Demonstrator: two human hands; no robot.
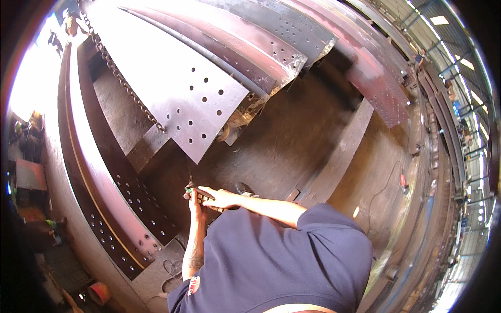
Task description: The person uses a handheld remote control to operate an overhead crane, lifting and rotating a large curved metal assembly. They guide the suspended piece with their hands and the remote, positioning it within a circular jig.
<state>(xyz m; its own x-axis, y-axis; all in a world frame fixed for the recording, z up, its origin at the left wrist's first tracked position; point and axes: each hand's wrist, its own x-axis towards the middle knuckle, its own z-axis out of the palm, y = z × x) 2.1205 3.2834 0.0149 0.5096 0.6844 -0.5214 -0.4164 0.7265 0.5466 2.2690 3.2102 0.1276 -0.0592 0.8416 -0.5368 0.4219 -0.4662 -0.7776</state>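
Note:
In front of my body, my left hand (195,204) is wrapped round a dark handheld remote control (205,201) with rows of pale buttons. A green and reddish part shows at its far end. My right hand (222,199) rests over the same control with fingers on it, hiding part of its face. Beyond my hands lies a large steel plate (203,112) with several round holes near its pointed end. A rusty chain (116,72) runs down to its left edge.
Long drilled steel beams (112,182) stretch along the left. More steel plates (292,34) and a reddish drilled beam (383,99) lie at the far side. A red tool (404,182) with a cord lies on the right. People (70,25) stand at the far left.

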